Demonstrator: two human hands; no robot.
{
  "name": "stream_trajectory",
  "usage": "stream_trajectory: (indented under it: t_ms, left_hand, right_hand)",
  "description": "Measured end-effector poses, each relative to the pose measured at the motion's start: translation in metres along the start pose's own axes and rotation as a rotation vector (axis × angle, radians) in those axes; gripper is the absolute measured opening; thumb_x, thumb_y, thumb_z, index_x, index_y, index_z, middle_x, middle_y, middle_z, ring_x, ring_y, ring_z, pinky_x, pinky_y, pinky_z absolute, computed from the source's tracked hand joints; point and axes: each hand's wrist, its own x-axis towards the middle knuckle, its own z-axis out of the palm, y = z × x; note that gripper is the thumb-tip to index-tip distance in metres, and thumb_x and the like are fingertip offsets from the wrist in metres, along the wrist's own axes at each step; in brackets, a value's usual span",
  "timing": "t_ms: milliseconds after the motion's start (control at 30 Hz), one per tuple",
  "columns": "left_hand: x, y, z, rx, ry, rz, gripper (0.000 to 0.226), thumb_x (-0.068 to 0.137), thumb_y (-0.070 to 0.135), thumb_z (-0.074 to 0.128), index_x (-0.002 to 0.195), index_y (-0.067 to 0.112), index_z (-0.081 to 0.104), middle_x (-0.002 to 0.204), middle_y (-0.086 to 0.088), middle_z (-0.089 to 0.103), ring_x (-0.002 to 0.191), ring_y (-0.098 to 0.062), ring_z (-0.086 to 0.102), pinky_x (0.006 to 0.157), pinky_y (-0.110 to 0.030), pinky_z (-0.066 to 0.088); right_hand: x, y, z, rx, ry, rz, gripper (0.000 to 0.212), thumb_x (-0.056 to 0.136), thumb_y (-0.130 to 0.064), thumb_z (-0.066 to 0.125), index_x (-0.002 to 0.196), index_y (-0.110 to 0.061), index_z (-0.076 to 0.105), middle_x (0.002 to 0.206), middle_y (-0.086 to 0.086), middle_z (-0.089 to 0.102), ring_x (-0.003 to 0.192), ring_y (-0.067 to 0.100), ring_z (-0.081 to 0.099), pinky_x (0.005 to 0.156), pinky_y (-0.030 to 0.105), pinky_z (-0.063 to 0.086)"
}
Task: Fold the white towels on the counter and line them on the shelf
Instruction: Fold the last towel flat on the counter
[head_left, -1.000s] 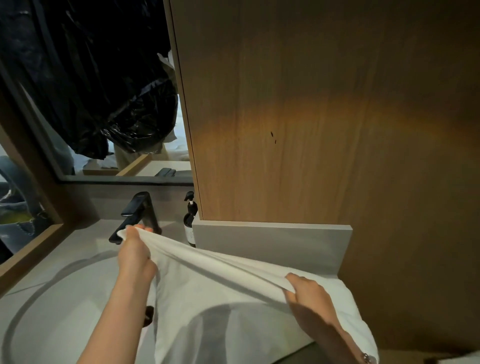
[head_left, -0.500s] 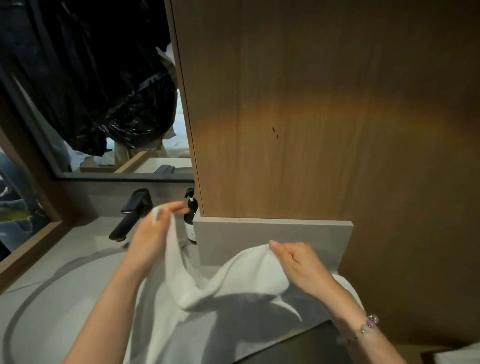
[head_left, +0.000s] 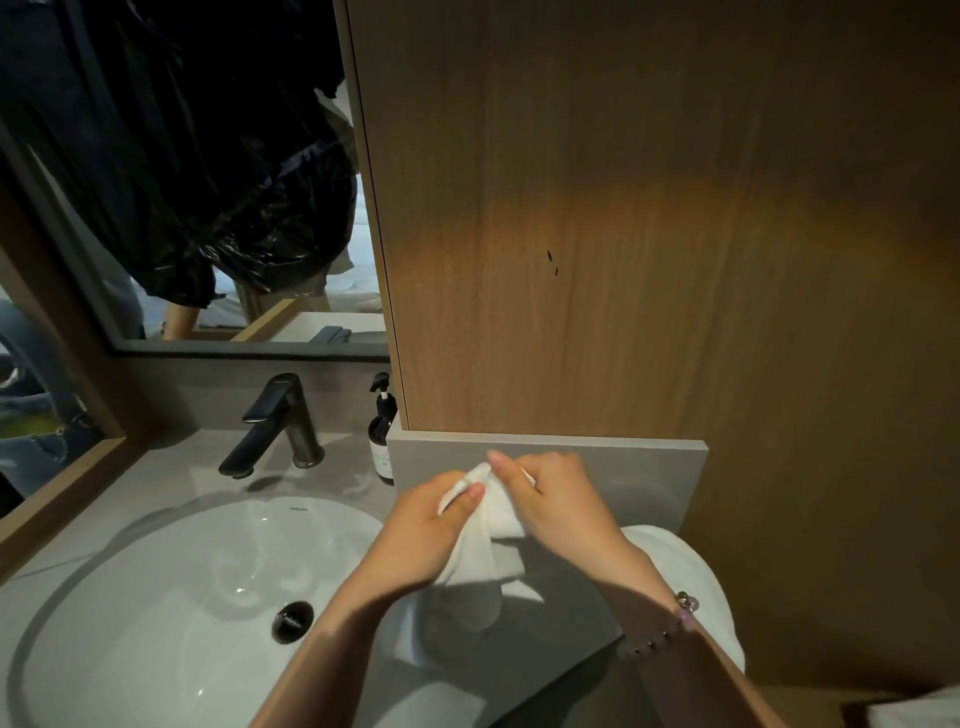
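We pinch the white towel (head_left: 475, 571) with left hand (head_left: 434, 525) and right hand (head_left: 553, 501); faucet (head_left: 280, 423) and soap bottle (head_left: 383, 441) stand at ten o'clock, grey panel (head_left: 634, 473) at twelve.

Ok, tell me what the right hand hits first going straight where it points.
The right hand, pinching the white towel, points away-left; likely it meets the grey upstand near its left end first, or the soap bottle beside it. Depth unclear.
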Motion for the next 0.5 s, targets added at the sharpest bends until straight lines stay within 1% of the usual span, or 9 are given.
stream_trajectory:
  t_ms: [33, 100, 133, 167, 200, 267, 300, 367, 500]
  left_hand:
    - [0.000, 0.000, -0.001, -0.040, 0.022, -0.012, 0.023, 0.097, 0.020, 0.047, 0.079, 0.028, 0.059, 0.076, 0.009, 0.063, 0.067, 0.011, 0.056, 0.063, -0.006, 0.040]
    - [-0.001, 0.000, -0.002, -0.101, 0.061, -0.038, 0.021, 0.097, 0.019, 0.047, 0.083, 0.027, 0.061, 0.081, 0.006, 0.065, 0.070, 0.008, 0.058, 0.064, -0.006, 0.042]
    - [0.000, -0.001, -0.003, -0.117, 0.082, -0.052, 0.021, 0.097, 0.018, 0.047, 0.083, 0.027, 0.061, 0.082, 0.006, 0.065, 0.071, 0.005, 0.059, 0.063, -0.005, 0.042]
    - [-0.001, 0.000, -0.003, -0.132, 0.102, -0.064, 0.022, 0.097, 0.018, 0.046, 0.083, 0.027, 0.060, 0.084, 0.006, 0.065, 0.073, 0.002, 0.059, 0.062, -0.004, 0.042]
    - [-0.001, 0.000, -0.004, -0.143, 0.122, -0.078, 0.022, 0.098, 0.019, 0.046, 0.083, 0.028, 0.060, 0.084, 0.007, 0.065, 0.074, 0.001, 0.059, 0.061, -0.003, 0.041]
    - [-0.002, 0.001, -0.009, -0.159, 0.162, -0.114, 0.023, 0.098, 0.021, 0.044, 0.083, 0.028, 0.059, 0.085, 0.009, 0.064, 0.077, 0.001, 0.057, 0.060, -0.004, 0.040]
    - [-0.003, 0.001, -0.012, -0.160, 0.180, -0.134, 0.023, 0.099, 0.023, 0.043, 0.083, 0.029, 0.059, 0.086, 0.010, 0.063, 0.079, 0.001, 0.056, 0.061, -0.007, 0.041]
    - [-0.003, 0.000, -0.020, -0.162, 0.213, -0.168, 0.023, 0.099, 0.025, 0.043, 0.083, 0.030, 0.059, 0.086, 0.011, 0.063, 0.081, 0.000, 0.056, 0.065, -0.013, 0.040]
    - [-0.002, -0.005, -0.034, -0.189, 0.269, -0.233, 0.025, 0.099, 0.026, 0.043, 0.084, 0.024, 0.061, 0.085, 0.007, 0.065, 0.078, -0.005, 0.057, 0.064, -0.019, 0.041]
  right_hand:
    - [-0.001, 0.000, 0.001, -0.003, 0.002, -0.005, 0.054, 0.097, -0.040, 0.044, 0.048, -0.021, 0.030, 0.045, -0.005, 0.030, 0.048, 0.013, 0.030, 0.052, 0.027, 0.025]
    - [-0.004, 0.002, 0.003, -0.035, -0.032, -0.014, 0.047, 0.098, -0.039, 0.042, 0.054, -0.024, 0.037, 0.051, -0.006, 0.038, 0.055, 0.017, 0.039, 0.059, 0.031, 0.033]
    - [-0.006, 0.003, 0.003, -0.059, -0.072, -0.010, 0.041, 0.099, -0.039, 0.039, 0.061, -0.024, 0.042, 0.057, -0.006, 0.043, 0.062, 0.020, 0.043, 0.065, 0.035, 0.038]
    - [-0.007, 0.005, 0.003, -0.078, -0.115, 0.002, 0.035, 0.099, -0.038, 0.037, 0.068, -0.024, 0.044, 0.063, -0.005, 0.046, 0.067, 0.022, 0.045, 0.069, 0.037, 0.040]
    - [-0.009, 0.008, 0.003, -0.087, -0.151, 0.020, 0.032, 0.100, -0.037, 0.036, 0.072, -0.024, 0.044, 0.067, -0.004, 0.047, 0.070, 0.022, 0.045, 0.070, 0.037, 0.039]
    - [-0.013, 0.013, 0.000, -0.104, -0.172, 0.052, 0.034, 0.101, -0.035, 0.033, 0.070, -0.023, 0.039, 0.065, -0.004, 0.043, 0.069, 0.021, 0.043, 0.065, 0.035, 0.034]
    - [-0.015, 0.016, -0.002, -0.115, -0.170, 0.065, 0.036, 0.101, -0.035, 0.032, 0.069, -0.020, 0.039, 0.064, -0.004, 0.042, 0.068, 0.021, 0.043, 0.064, 0.034, 0.032]
    - [-0.018, 0.022, -0.005, -0.136, -0.162, 0.090, 0.037, 0.101, -0.033, 0.032, 0.072, -0.016, 0.045, 0.066, -0.002, 0.047, 0.069, 0.021, 0.045, 0.064, 0.034, 0.033]
    - [-0.025, 0.028, -0.009, -0.187, -0.100, 0.132, 0.036, 0.100, -0.034, 0.036, 0.083, -0.013, 0.058, 0.078, 0.000, 0.061, 0.076, 0.020, 0.054, 0.068, 0.033, 0.039]
